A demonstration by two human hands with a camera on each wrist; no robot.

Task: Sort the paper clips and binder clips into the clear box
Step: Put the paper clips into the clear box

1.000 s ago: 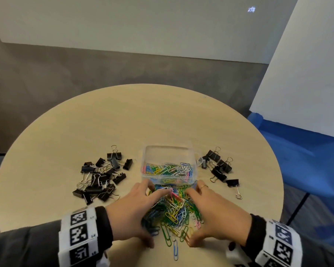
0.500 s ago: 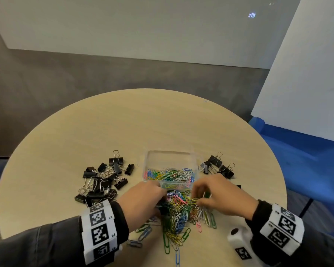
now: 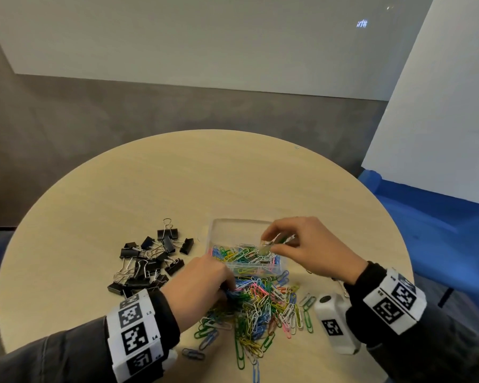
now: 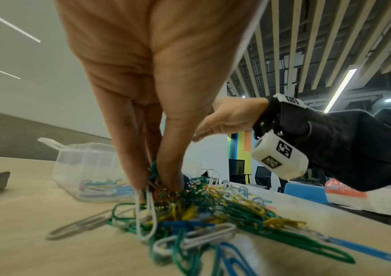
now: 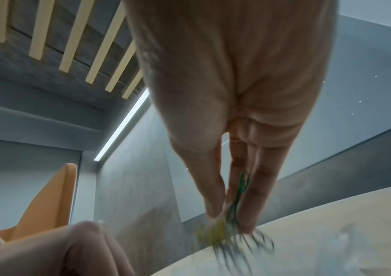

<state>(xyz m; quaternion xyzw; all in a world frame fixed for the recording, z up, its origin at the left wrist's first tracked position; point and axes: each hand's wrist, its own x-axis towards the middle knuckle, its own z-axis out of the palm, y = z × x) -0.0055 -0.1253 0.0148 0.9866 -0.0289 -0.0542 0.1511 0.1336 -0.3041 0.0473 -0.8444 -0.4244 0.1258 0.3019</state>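
From the head view we are midway through the paper-clip half of the sort: our right hand (image 3: 313,250) hovers over the clear box (image 3: 245,254), fingertips pinched together on a small bunch of paper clips, one of them green, while our left hand (image 3: 202,286) is down in the loose pile of coloured paper clips (image 3: 260,308) that lies on the round table (image 3: 177,183) just in front of the box. The box already holds a layer of coloured clips, and the black binder clips (image 3: 150,258) sit in a heap to the left of it, untouched by either hand. From the left wrist view, our left fingers (image 4: 128,164) and thumb are closed on a tangle of clips at the top of the pile, with a white clip hanging from the pinch and the box just behind. From the right wrist view, which is blurred, our right fingers (image 5: 258,186) are drawn together around a few green and yellow clips above the table edge; we cannot tell from here whether they are being let go. We judge the next move to be parting the right fingers so the bunch drops inside the walls, then lifting the left handful clear of the tangle and carrying it over the near rim without dragging stragglers off the table.
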